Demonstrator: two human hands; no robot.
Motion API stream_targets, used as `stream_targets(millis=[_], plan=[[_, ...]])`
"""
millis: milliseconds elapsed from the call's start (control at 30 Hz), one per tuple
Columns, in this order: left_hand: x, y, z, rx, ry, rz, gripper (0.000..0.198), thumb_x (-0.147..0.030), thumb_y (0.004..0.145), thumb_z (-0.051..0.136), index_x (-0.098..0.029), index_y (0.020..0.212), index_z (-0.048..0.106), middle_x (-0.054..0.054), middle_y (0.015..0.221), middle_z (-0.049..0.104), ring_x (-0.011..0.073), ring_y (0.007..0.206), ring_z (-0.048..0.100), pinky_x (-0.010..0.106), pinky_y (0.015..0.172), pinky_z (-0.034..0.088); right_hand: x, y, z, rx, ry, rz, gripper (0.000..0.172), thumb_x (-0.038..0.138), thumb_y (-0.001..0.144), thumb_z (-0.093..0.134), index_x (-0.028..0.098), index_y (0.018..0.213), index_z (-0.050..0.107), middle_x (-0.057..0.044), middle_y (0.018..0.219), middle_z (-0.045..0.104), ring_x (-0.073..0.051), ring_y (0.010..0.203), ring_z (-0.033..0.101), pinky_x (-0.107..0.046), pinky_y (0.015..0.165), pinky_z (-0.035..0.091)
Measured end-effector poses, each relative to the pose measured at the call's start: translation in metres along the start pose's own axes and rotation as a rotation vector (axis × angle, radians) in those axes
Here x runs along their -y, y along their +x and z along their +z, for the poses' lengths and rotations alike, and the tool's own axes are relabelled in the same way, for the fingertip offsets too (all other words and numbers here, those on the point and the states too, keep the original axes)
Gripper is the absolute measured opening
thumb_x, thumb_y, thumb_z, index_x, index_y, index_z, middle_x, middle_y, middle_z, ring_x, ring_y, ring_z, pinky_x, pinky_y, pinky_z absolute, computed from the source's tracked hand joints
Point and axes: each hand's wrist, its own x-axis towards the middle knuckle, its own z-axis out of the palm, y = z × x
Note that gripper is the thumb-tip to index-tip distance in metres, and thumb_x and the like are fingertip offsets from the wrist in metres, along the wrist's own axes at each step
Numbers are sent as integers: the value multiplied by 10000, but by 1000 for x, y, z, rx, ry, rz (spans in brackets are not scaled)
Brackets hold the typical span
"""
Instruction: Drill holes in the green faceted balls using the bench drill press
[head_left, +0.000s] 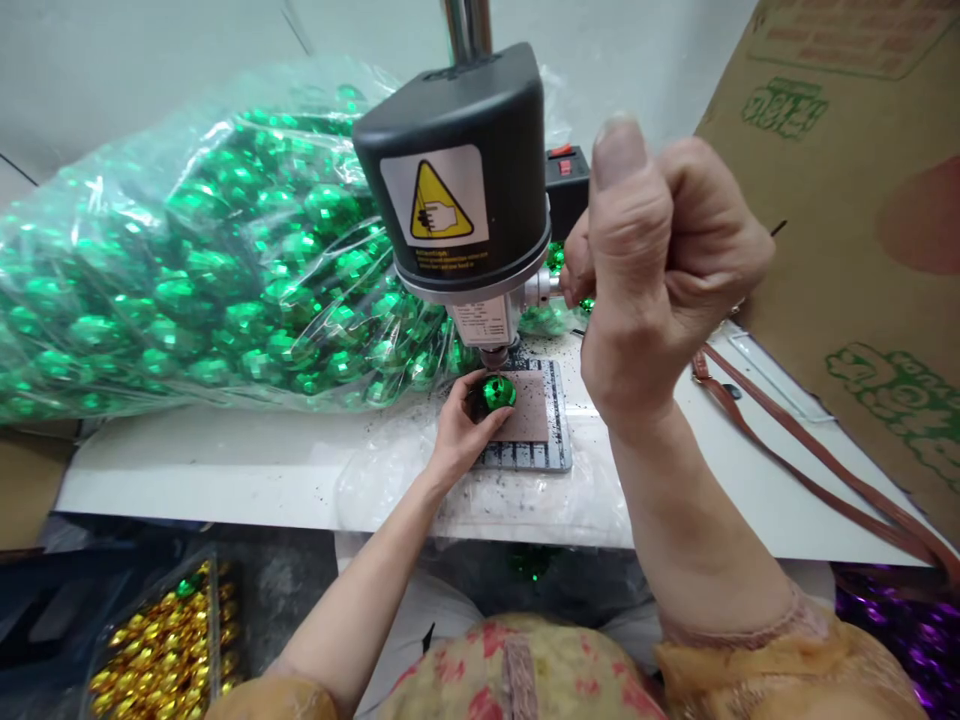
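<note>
Floral sleeves framed two bare hands at one bench drill. From left: one bag of green baubles, too many to count, lay on the worktop. The left hand cupped one green bauble on the drill plate, apparently steadying it beneath the bit. The right hand was fisted round the feed handle.

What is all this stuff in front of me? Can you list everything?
drill press: one, dark grey, centre of table
green bauble: one, shiny green, under the drill press
bag of baubles: one, clear with green baubles, left on table
table: one, white, centre
strap: one, brown, right on table
cardboard: one, tan, right
gold baubles: many, gold, lower left
purple baubles: several, purple, lower right
left hand: one, holds green bauble
right hand: one, grips lever of drill press
</note>
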Motion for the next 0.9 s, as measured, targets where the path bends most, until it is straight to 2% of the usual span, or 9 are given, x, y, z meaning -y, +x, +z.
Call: stream_targets(millis=[100, 267, 533, 700, 900], plan=[[-4, -2, 3, -13, 122, 8, 549, -335, 736, 837, -201, 1211, 597, 96, 1180, 673, 246, 1085, 658, 411, 960, 543, 0, -1, 0, 0, 11, 10, 465, 158, 912, 562, 190, 566, 253, 62, 529, 281, -17, 471, 325, -242, 541, 320], [-8, -5, 10, -63, 279, 67, 485, -276, 744, 821, -221, 1186, 627, 82, 1189, 670, 254, 1144, 620, 424, 1002, 504, -2, 0, 0, -10, 8, -13, 454, 160, 920, 548, 192, 561, 272, 62, 510, 288, -22, 463, 338, -258, 525, 292], [-9, -8, 7, 21, 154, 32, 537, -306, 783, 803, -219, 1263, 579, 87, 1244, 669, 254, 1163, 638, 409, 1011, 505, -6, -4, -1, -32, 23, -95, 439, 144, 903, 546, 207, 569, 269, 68, 493, 336, -38, 419, 355, -288, 470, 283], [-10, -8, 8, 9, 142, 32, 520, -315, 775, 809, -213, 1237, 593, 87, 1223, 676, 263, 1151, 642, 411, 1008, 503, -16, -23, -8, -20, 57, -135, 496, 244, 923, 548, 195, 556, 218, 47, 487, 271, -52, 433, 345, -293, 455, 258], [-12, -7, 8, 19, 111, 38, 507, -310, 785, 796, -203, 1235, 588, 94, 1224, 672, 265, 1155, 639, 407, 1013, 496, -24, -31, -10, -44, 178, -211, 525, 203, 904, 567, 155, 547, 185, 42, 506, 220, -22, 457, 310, -258, 478, 211]])
